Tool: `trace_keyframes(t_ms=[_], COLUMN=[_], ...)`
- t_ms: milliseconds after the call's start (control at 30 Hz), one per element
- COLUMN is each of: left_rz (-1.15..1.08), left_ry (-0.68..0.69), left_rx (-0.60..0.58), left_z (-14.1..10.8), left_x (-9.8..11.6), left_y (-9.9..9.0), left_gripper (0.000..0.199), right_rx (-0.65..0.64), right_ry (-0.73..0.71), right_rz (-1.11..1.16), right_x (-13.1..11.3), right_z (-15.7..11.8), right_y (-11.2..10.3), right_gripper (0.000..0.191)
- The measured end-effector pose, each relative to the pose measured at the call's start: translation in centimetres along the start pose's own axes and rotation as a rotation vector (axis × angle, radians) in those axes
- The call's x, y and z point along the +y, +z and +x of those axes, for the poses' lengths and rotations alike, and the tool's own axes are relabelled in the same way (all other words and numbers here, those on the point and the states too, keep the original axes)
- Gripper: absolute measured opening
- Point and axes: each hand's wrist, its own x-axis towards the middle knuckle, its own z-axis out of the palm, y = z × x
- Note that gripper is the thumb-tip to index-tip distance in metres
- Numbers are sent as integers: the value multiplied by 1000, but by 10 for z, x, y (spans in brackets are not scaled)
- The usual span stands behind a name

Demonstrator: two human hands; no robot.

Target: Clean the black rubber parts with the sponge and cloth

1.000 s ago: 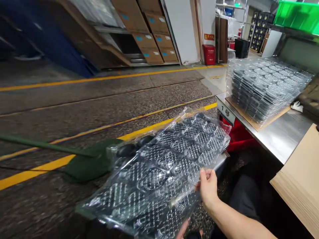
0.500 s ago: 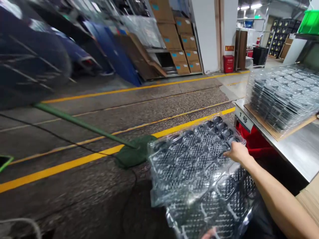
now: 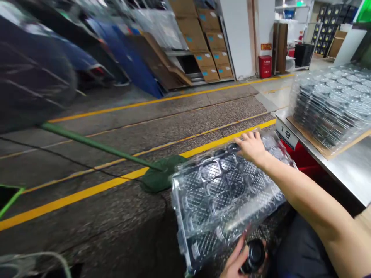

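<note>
A clear plastic tray [image 3: 214, 193] with round and patterned pockets lies low in front of me, beside the steel table. Several black round pieces show along its far edge. My right hand [image 3: 251, 147] reaches over that far edge with its fingers spread. At the near edge my left hand [image 3: 239, 256] is wrapped round a black cylindrical piece [image 3: 255, 255] with a round top. Part of the left hand is cut off by the bottom of the view.
Stacked clear trays [image 3: 333, 108] stand on cardboard on the steel table [image 3: 348, 170] at the right. A green pole on a round base [image 3: 162, 173] stands left of the tray, with a cable on the floor.
My right hand has moved left along the tray's far edge and its fingers have spread. My left hand has come further into view, showing the black piece in it.
</note>
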Motion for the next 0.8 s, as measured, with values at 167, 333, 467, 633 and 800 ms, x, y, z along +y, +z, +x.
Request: trace_keyframes(t_ms=[167,333,467,633,800], left_rz=[-161,-208,-190,-176,-125], left_ry=[88,100,112,132,133], left_rx=[-4,59,49,50,75], left_z=[23,30,33,36,26], left_x=[37,58,62,54,58], left_y=[24,23,27,31,33], left_gripper=[73,45,35,32,40], right_rx=[-135,-169,180,329,407], right_ry=[83,217,604,886,764], right_rz=[31,62,148,464,505], right_x=[7,51,69,81,83], right_z=[-43,-94,-130,-168,-157], right_y=[20,34,43,75,86], right_gripper=[31,27,45,52,37])
